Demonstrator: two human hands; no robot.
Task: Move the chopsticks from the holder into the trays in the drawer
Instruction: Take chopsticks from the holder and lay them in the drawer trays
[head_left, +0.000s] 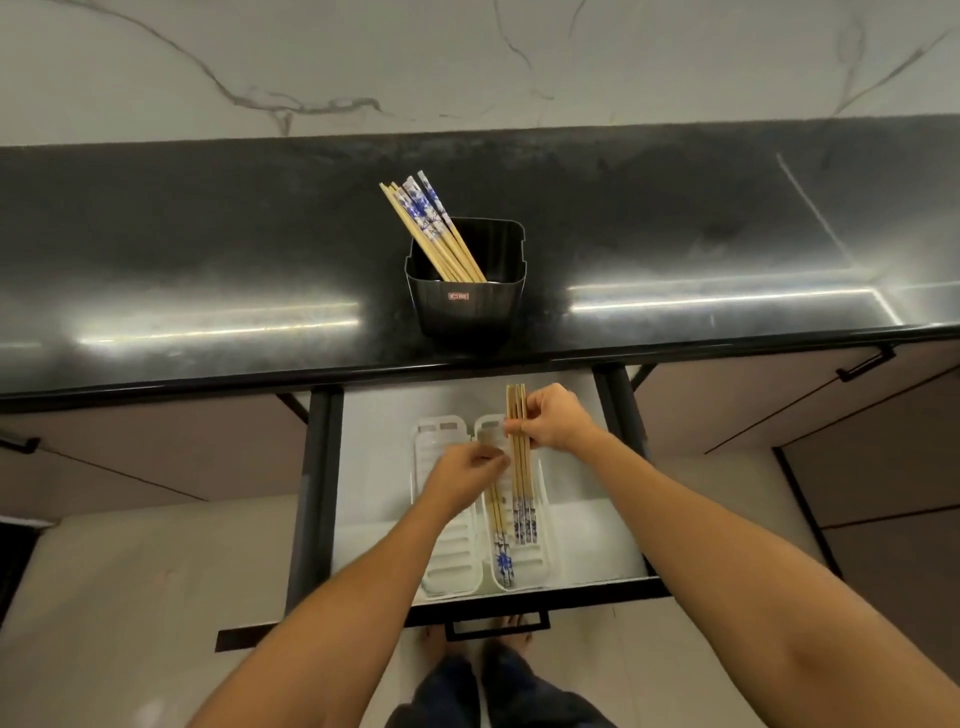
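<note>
Just above the right tray in the open drawer, the right grip pinches a bundle of chopsticks; a few lie in that tray. The left grip is curled beside them, its hold unclear. More stand in the holder on the worktop.

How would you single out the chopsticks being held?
Under the black counter, look into the open white drawer, at the right-hand tray. The held chopsticks are the flat row the right hand pinches over it, unlike the loose ones in the tray beside them or the bunch leaning in the holder.
</note>
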